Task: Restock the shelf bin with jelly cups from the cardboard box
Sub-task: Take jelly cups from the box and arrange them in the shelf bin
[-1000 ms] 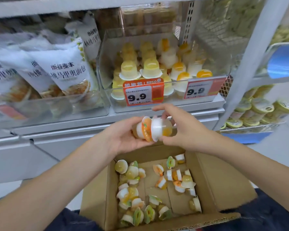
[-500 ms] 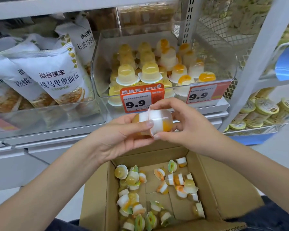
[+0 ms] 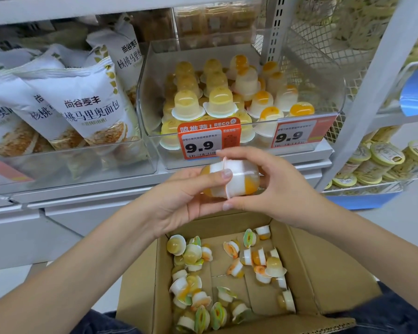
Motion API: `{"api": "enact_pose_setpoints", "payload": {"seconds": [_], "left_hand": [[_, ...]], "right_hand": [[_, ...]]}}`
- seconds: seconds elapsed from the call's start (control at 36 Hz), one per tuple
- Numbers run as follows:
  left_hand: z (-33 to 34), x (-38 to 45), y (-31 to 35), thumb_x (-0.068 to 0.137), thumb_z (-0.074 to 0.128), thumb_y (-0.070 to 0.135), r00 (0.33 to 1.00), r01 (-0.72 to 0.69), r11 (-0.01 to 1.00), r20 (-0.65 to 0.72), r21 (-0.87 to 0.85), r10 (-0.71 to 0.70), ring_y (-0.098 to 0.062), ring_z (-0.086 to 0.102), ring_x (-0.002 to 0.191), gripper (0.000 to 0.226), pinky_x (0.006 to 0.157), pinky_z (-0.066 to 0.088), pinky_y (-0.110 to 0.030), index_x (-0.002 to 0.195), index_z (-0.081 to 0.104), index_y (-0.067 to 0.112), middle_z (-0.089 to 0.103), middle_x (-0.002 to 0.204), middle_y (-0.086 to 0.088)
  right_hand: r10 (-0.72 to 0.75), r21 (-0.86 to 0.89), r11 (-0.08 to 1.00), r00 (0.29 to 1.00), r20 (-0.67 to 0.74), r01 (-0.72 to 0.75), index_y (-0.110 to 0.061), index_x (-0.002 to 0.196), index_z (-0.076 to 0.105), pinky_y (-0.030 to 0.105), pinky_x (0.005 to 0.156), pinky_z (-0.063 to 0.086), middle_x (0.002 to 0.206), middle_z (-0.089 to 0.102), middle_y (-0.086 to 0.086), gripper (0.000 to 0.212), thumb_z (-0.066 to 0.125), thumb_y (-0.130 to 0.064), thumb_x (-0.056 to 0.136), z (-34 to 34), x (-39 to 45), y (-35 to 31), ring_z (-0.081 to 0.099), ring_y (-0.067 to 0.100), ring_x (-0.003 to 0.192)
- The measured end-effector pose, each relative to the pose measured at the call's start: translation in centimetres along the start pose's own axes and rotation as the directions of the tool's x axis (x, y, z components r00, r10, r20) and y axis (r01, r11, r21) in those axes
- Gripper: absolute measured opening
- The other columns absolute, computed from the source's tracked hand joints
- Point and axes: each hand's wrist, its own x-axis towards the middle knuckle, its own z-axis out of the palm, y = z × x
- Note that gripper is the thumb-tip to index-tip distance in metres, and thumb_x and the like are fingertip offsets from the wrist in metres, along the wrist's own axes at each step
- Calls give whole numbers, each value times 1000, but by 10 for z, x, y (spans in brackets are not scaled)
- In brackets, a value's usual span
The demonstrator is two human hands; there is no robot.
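Note:
Two white-and-orange jelly cups [image 3: 239, 179] are pressed lid to lid, lying sideways between my hands. My left hand [image 3: 186, 196] grips the left cup, its thumb across it. My right hand [image 3: 273, 189] grips the right cup from above and below. They hover just in front of the clear shelf bin [image 3: 323, 68], which holds several yellow and orange jelly cups [image 3: 217, 102] standing dome up. Below, the open cardboard box [image 3: 323, 280] rests on my lap with several loose cups [image 3: 191, 256] scattered inside.
Two 9.9 price tags [image 3: 209, 141] hang on the bin's front. A clear bin of white bread bags [image 3: 82, 109] stands to the left. A grey upright post [image 3: 362, 97] is on the right, with round lidded tubs [image 3: 381, 160] in a wire basket beyond it.
Both hands have lifted the paired cups up toward the bin's front. The view has moved closer to the shelf.

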Motion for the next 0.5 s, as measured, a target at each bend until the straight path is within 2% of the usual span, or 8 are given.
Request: {"api": "enact_pose_setpoints", "payload": {"seconds": [0.06,0.11,0.17,0.25,0.31,0.36,0.42,0.5], "left_hand": [[-4,1,-1,71,74,15,999,35,999,18,15,-36,-21,71,82,17,63,59,-26,85,76,6,71,96,-17],[-7,4,-1,59,87,19,995,66,998,72,0,-66,-23,70,88,40,71,59,-29,94,75,4,70,102,-19],[-8,4,1,52,90,23,990,80,997,116,7,-81,-23,69,92,54,77,59,-31,100,73,5,69,106,-18],[-7,0,11,69,80,36,998,32,959,44,281,-46,-16,66,106,52,88,55,-36,116,67,17,69,115,-1],[-11,-1,17,73,74,46,997,-4,844,-62,536,43,-7,63,108,52,91,54,-35,119,61,27,67,116,10],[-16,-1,22,73,72,47,975,-20,723,-148,691,169,-2,63,103,44,89,54,-32,113,62,31,66,111,15],[-23,3,22,79,71,41,932,-2,578,-209,816,297,-3,60,101,36,87,52,-27,111,61,30,61,114,15],[-35,9,20,82,70,34,873,74,356,-233,932,428,-8,53,105,46,86,44,-25,123,53,25,53,123,5]], "right_hand": [[2,-41,999,1000,-14,-3,-31,124,59,25,95,49,119,61,-19,66,87,-20,65,0,-1,0,55,0,115],[12,-79,997,1000,-19,-14,-34,122,60,21,92,49,116,63,-20,65,88,-25,63,-1,-1,-1,57,-2,111],[20,-111,994,999,-37,-24,-39,120,60,18,91,47,114,63,-21,65,87,-30,62,-5,0,-3,57,-2,110],[19,-110,993,992,-125,-33,-36,118,62,14,89,45,113,63,-21,61,85,-32,61,-16,4,-10,56,-3,109],[12,-97,995,977,-212,-34,-33,118,62,17,88,49,115,63,-18,61,83,-33,61,-32,9,-15,59,0,106],[-2,-128,991,951,-310,-40,-32,120,61,22,86,52,114,62,-16,64,81,-38,60,-50,18,-19,61,4,102],[-15,-194,979,922,-388,-66,-30,124,56,18,79,50,111,58,-16,67,83,-35,63,-68,32,-22,60,4,95],[18,-323,931,906,-424,-170,-28,120,52,9,66,42,104,54,-13,63,84,-33,66,-90,61,-23,55,4,86]]}}
